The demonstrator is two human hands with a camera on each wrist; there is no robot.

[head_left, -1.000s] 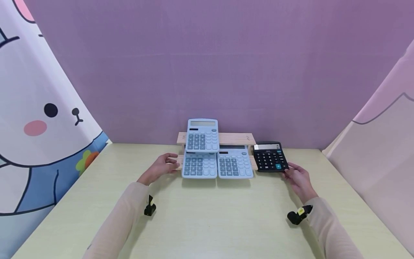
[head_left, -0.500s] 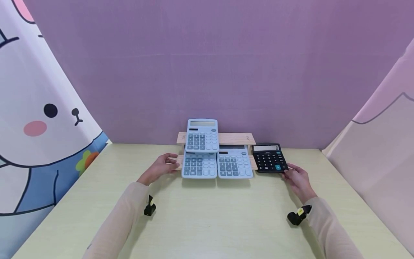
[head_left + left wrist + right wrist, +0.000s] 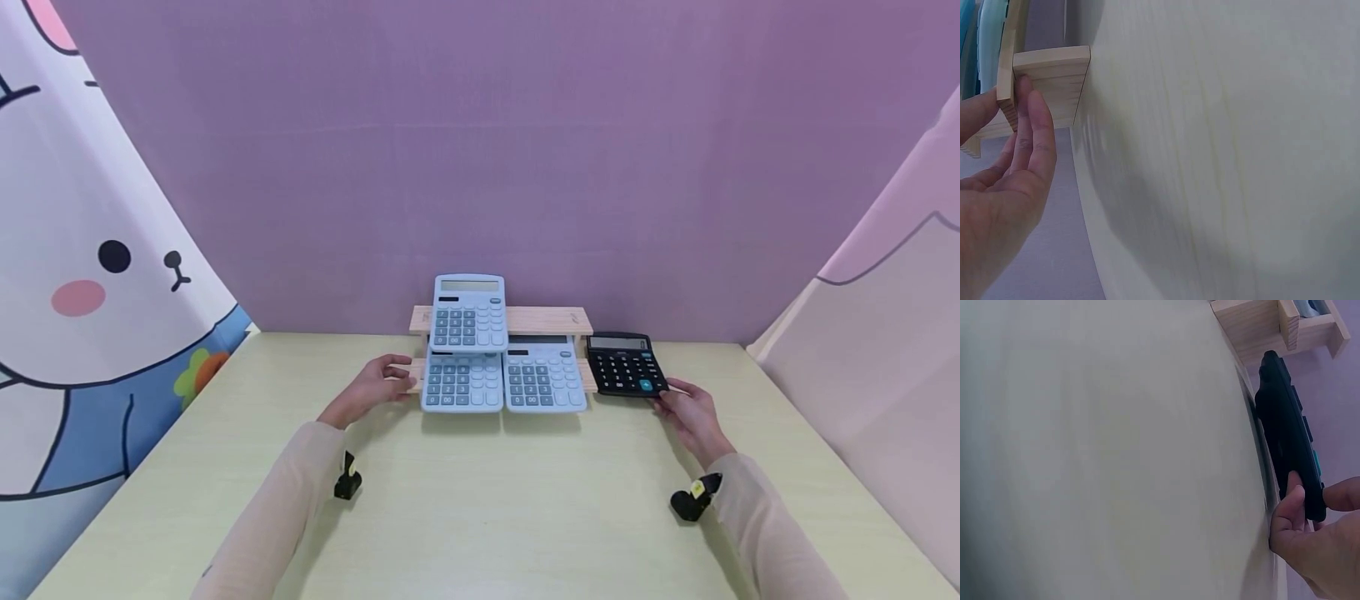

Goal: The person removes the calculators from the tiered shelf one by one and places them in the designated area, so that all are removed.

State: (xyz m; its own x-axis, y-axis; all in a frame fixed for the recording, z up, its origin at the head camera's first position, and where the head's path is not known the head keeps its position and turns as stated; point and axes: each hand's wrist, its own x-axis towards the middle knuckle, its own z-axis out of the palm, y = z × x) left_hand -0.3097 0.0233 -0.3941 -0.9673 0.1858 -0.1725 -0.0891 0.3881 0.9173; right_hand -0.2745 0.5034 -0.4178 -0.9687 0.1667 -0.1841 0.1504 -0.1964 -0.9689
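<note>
Between thumb and fingers my right hand (image 3: 692, 418) pinches the lower right corner of a black calculator (image 3: 626, 367), its screen lit. The right wrist view shows this black calculator (image 3: 1291, 431) edge-on, beside the wooden rack. My left hand (image 3: 369, 390) grips the left end of the rack's lower slat (image 3: 1007, 87), thumb on top and fingers beneath. Two light blue calculators lean side by side on the lower tier: a left one (image 3: 462, 385) and a right one (image 3: 545, 379). Another blue calculator (image 3: 469, 312) stands on the upper tier at left, overlapping the one below.
The two-tier wooden rack (image 3: 551, 320) stands at the back of the pale table (image 3: 487, 500), close to a purple backdrop (image 3: 525, 167). Printed cloth (image 3: 112, 350) hangs on the left, and a pale cloth (image 3: 877, 358) on the right. A small black camera sits on each wrist.
The black calculator has shifted very slightly in my right hand, its top edge tipping a little lower. My left hand and the blue calculators keep their places.
</note>
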